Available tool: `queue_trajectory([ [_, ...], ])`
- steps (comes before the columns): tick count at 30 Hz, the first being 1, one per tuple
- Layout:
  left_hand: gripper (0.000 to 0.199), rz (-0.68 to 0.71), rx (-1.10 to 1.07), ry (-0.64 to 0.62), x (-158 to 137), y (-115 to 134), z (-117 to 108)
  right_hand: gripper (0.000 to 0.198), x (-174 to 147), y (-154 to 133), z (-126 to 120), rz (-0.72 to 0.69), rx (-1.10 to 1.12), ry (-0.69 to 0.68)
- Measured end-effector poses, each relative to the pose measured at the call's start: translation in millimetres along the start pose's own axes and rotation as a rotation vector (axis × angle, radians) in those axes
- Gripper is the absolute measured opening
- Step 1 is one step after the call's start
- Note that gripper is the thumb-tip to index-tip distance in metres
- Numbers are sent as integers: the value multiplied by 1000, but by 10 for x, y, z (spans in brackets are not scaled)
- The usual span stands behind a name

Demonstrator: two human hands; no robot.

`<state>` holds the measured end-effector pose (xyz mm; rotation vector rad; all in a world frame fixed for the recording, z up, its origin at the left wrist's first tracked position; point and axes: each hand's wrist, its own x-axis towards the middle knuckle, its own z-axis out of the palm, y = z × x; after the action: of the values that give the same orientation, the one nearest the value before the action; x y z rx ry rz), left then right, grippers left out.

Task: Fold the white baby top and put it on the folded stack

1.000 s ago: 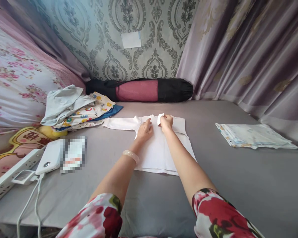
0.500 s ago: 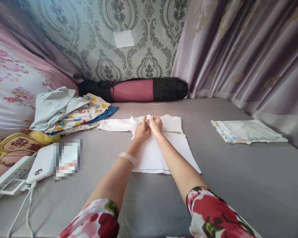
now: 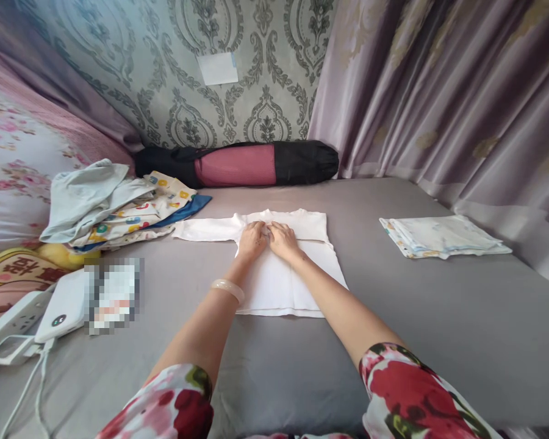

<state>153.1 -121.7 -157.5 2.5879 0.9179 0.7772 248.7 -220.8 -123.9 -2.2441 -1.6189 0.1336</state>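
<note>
A white long-sleeved top (image 3: 279,286) lies flat in front of me, its hem toward me. One sleeve stretches out to the left; on the right the sleeve part ends short and looks doubled over. My left hand (image 3: 252,240), below a pale bangle (image 3: 229,290), rests on the upper middle of the top with curled fingers gripping the cloth. Right beside it, my right hand (image 3: 283,241) is closed on the same spot, fingertips nearly meeting the left ones. The bit of cloth between the fingertips is mostly hidden.
Crumpled clothes (image 3: 119,204) are piled at the left. Nearer stand a white power bank (image 3: 64,305) with cables, a power strip (image 3: 16,317) and a blurred packet (image 3: 114,292). Folded clothes (image 3: 443,235) lie at the right. A black and pink rolled bag (image 3: 235,164) lies along the wall.
My right hand has turned flatter, its fingers now pointing left toward the left hand. Both hands stay at the top's upper middle. The whole view has shifted slightly.
</note>
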Motion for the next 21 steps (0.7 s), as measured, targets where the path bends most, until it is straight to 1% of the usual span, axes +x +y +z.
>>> queue_trajectory([
  [4,40,12,14,11,-1,-2,10,50,-99,119,10,2,-56,-4],
  [8,35,32,5,25,-6,7,10,62,-151,235,-11,98,-60,-28],
  [11,30,45,0,41,-15,8,13,67,-168,310,-45,168,-77,-21],
  [21,29,23,-8,58,-25,-18,38,64,-162,597,-186,343,-153,-25],
])
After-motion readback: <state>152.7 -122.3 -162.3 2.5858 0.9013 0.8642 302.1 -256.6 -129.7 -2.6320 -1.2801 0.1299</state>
